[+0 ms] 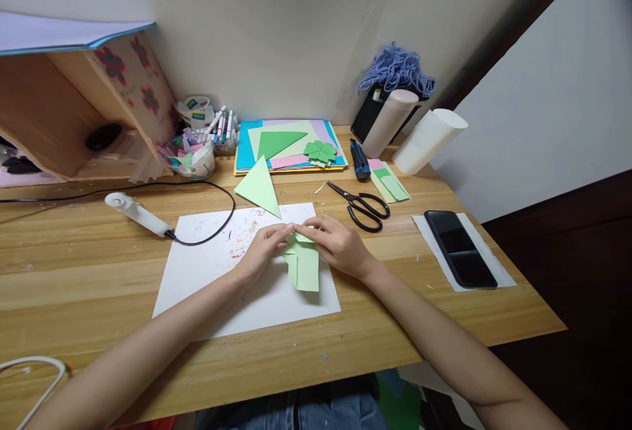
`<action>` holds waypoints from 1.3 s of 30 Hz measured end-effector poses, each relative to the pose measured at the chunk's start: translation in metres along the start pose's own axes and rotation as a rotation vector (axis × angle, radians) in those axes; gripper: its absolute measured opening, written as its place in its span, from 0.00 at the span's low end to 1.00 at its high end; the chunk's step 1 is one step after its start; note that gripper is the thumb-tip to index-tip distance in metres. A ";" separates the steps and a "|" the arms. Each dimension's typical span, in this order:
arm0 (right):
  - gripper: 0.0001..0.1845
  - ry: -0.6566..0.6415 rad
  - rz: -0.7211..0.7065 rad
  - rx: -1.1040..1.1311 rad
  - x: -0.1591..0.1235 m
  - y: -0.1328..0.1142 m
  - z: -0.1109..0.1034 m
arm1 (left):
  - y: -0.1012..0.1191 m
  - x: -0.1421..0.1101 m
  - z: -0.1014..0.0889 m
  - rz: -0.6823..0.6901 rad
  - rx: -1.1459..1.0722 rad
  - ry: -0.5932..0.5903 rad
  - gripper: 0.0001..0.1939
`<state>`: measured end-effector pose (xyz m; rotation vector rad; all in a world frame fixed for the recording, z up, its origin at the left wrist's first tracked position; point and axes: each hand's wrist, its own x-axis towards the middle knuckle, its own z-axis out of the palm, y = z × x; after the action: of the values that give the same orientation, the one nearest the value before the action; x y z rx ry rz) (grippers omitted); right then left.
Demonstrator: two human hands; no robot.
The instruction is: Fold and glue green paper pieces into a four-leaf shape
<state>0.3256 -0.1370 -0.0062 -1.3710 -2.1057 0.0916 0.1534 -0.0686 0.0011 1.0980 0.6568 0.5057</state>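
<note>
A light green folded paper (307,267) is held between my two hands, over a white sheet (207,285) with coloured marks. My left hand (264,245) pinches its upper left edge. On the upper right, my right hand (340,242) is closed on the same paper, fingers meeting the left ones at the top. The paper's lower part hangs free and shows straight creases and layered flaps; its top edge is partly hidden by my fingers. Just beyond lies a light green paper triangle (261,188). Black-handled scissors (363,207) rest right of my right hand.
A glue gun (138,214) with a black cord lies at left. Behind are a tub of paper scraps (200,160), markers (224,126), and coloured sheets with a green paper clover (320,152). A utility knife (360,160), paper roll (429,140) and phone (459,249) are at right.
</note>
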 end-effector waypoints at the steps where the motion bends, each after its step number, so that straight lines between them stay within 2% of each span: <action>1: 0.22 -0.032 0.006 -0.002 0.001 -0.001 -0.002 | 0.000 0.000 0.000 -0.002 0.023 -0.009 0.15; 5: 0.27 -0.106 0.097 0.182 0.006 -0.003 -0.010 | -0.004 0.004 -0.004 -0.003 0.118 0.008 0.18; 7: 0.25 -0.090 0.213 0.366 0.008 -0.003 -0.012 | -0.006 0.006 -0.005 -0.010 0.159 0.026 0.19; 10: 0.16 -0.114 0.465 0.629 0.008 -0.002 -0.010 | -0.007 0.007 -0.005 -0.021 0.219 0.053 0.19; 13: 0.14 -0.162 0.653 0.756 0.007 0.000 -0.005 | -0.007 0.006 -0.004 -0.009 0.287 0.062 0.19; 16: 0.15 -0.154 0.746 0.832 0.005 0.002 -0.001 | -0.008 0.006 -0.004 -0.018 0.318 0.074 0.20; 20: 0.16 -0.136 0.803 0.877 0.004 0.004 -0.001 | -0.007 0.005 -0.003 -0.034 0.298 0.090 0.19; 25: 0.17 -0.200 0.862 0.883 0.003 0.007 0.000 | -0.008 0.004 -0.002 -0.043 0.290 0.117 0.18; 31: 0.16 -0.214 0.865 0.884 0.000 0.011 0.003 | -0.006 0.003 0.001 -0.027 0.312 0.155 0.16; 36: 0.17 -0.228 0.859 0.875 0.002 0.008 0.000 | -0.007 0.004 -0.001 0.014 0.322 0.168 0.18; 39: 0.18 -0.193 0.858 0.844 0.003 0.006 -0.002 | -0.009 0.005 -0.004 0.034 0.360 0.174 0.20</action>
<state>0.3302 -0.1323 -0.0054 -1.5911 -1.1750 1.3216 0.1549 -0.0661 -0.0096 1.4153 0.9072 0.5283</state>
